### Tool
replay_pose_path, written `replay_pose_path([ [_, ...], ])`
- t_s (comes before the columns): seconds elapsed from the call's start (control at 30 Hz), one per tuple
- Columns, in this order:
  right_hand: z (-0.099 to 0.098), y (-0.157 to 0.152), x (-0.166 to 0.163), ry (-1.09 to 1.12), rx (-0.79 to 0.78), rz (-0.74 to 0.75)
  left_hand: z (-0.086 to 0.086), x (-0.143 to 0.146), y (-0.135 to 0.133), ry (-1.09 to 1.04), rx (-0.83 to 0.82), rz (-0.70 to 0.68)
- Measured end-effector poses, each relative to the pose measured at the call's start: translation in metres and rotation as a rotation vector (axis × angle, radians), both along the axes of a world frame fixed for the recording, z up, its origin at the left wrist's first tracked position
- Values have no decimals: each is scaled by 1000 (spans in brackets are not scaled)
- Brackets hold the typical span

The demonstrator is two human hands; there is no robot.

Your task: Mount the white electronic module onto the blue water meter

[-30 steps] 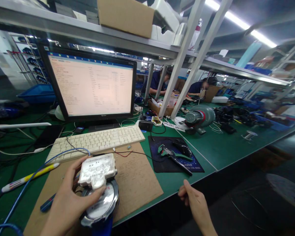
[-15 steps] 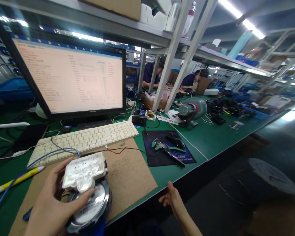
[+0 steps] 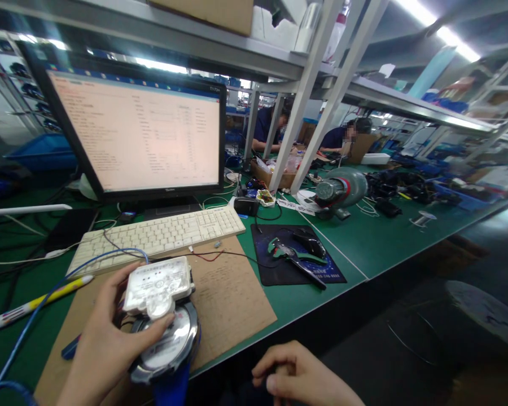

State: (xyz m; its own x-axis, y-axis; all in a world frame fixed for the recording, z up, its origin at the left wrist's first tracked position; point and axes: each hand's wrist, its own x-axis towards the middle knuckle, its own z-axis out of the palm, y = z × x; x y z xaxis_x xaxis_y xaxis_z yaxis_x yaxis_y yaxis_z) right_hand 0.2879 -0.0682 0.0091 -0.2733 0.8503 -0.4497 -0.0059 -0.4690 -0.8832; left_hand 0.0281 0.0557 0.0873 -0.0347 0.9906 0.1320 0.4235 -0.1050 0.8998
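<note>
My left hand is closed around a water meter at the lower left, thumb across its front and fingers behind. The meter has a white box-shaped module on top, a round dial in a grey ring, and a blue lower part. Brown cardboard lies beneath it on the green bench. My right hand is off the bench's front edge, fingers loosely curled and thumb apart, with nothing visible in it. A blue cable runs left of the meter, near a yellow-and-white pen.
Behind the cardboard stand a white keyboard and a lit monitor. Green-handled pliers and a black mouse rest on a dark mouse pad. A large grey meter lies farther right. Two people work beyond the shelf posts.
My right hand has come in closer at the bottom of the view, its fingers loosely curled. My left hand keeps its hold on the meter. The whole view has shifted slightly.
</note>
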Motion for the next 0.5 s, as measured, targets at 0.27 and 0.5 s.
replay_pose_path([
  [0.27, 61, 78, -74, -278, 945, -321, -6, -2, 0, -87, 44, -68],
  [0.5, 61, 123, -126, -306, 890, -235, -8, -1, -1, -215, 24, -81],
])
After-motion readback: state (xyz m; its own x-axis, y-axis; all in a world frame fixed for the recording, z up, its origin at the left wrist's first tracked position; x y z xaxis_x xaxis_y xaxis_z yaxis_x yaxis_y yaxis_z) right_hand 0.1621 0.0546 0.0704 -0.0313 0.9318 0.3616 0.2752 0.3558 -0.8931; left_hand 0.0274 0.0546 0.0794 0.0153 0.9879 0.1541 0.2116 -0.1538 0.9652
